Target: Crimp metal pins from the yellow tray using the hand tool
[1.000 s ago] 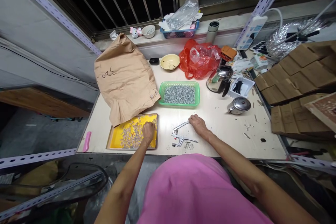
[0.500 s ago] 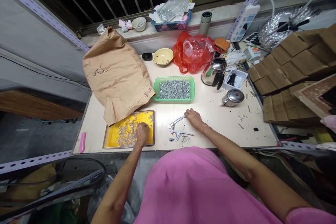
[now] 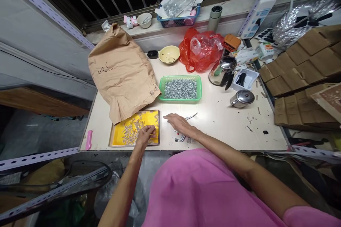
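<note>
My left hand (image 3: 146, 135) is over the right side of a shallow tray with a yellow lining (image 3: 119, 135), thumb and fingertips pinched together. Whatever is between them is too small to make out. Small metal pins (image 3: 130, 133) lie scattered across the lining. My right hand (image 3: 179, 123) reaches left across the table with its fingers stretched out, holding nothing. Beneath it lies a pair of metal snap pliers (image 3: 191, 116), partly covered by the hand; one handle and the jaw end show. Behind both hands sits a green plastic basket (image 3: 199, 88) full of small metal pieces.
A large brown paper sack (image 3: 125, 74) overlaps the tray's back edge. Two metal pots stand right, the nearer one (image 3: 243, 98) short and lidded. A red plastic bag (image 3: 198, 51) and a yellow bowl (image 3: 169, 55) are behind. Cardboard boxes (image 3: 298, 74) are stacked at right. A pink-handled object (image 3: 88, 140) lies front left.
My right hand has let go of the pliers' handle and moved left over them, fingers stretched out. My left hand has turned and risen slightly from the pins, fingertips pinched.
</note>
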Tool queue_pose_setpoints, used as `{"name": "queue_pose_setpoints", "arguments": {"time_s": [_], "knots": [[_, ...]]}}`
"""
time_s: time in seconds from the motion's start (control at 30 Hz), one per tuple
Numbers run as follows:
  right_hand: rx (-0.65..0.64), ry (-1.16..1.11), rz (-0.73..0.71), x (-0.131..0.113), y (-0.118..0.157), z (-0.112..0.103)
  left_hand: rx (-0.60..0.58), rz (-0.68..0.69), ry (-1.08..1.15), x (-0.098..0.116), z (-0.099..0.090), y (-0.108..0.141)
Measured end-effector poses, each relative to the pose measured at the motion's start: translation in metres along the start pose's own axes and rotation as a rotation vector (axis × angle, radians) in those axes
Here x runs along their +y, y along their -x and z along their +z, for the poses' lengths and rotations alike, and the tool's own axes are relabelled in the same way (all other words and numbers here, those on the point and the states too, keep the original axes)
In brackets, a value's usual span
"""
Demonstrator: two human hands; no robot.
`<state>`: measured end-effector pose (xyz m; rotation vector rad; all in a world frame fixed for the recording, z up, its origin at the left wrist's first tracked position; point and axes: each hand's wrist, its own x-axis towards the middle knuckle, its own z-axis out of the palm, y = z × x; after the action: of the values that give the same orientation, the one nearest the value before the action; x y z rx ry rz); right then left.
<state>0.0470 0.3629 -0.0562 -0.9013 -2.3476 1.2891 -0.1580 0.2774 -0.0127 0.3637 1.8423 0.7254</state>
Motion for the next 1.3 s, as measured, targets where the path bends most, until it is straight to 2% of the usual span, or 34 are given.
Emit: {"name": "queue_pose_setpoints", "arguments": {"time_s": [0.07,0.13,0.2,0.3,0.4,0.57,0.67,0.77,0.83,0.93,1.07,1.3], "knots": [[-0.039,-0.170,-0.086,-0.016,-0.020,0.020,-0.034,-0.007,0.102,0.001,0.002,0.011],[-0.113,-0.270,-0.052,-0.027,-0.035,0.039,-0.010,-0.008,0.159,0.000,0.003,0.019],[-0.107,-0.295,-0.051,-0.033,-0.041,0.053,0.062,0.005,0.192,-0.002,0.002,0.025],[-0.060,-0.241,-0.103,-0.038,-0.038,0.058,0.155,0.011,0.236,-0.005,0.003,0.032],[-0.086,-0.107,-0.092,-0.040,-0.022,0.050,0.108,-0.032,0.294,-0.009,0.014,0.036],[-0.127,0.058,0.022,-0.028,0.026,0.027,-0.034,-0.076,0.215,-0.017,0.050,0.036],[-0.067,0.236,0.214,-0.010,0.066,0.013,-0.124,-0.095,0.066,-0.026,0.071,0.033],[-0.151,0.380,0.398,0.009,0.102,0.006,-0.156,-0.111,-0.086,-0.038,0.084,0.026],[-0.210,0.430,0.446,0.021,0.117,0.008,-0.141,-0.101,-0.196,-0.046,0.088,0.018],[-0.197,0.457,0.438,0.035,0.127,0.016,-0.108,-0.083,-0.328,-0.055,0.091,0.007],[-0.141,0.476,0.411,0.049,0.126,0.025,-0.079,-0.076,-0.428,-0.061,0.093,-0.004],[-0.108,0.492,0.399,0.056,0.127,0.032,-0.098,-0.130,-0.525,-0.061,0.095,-0.007]]}}
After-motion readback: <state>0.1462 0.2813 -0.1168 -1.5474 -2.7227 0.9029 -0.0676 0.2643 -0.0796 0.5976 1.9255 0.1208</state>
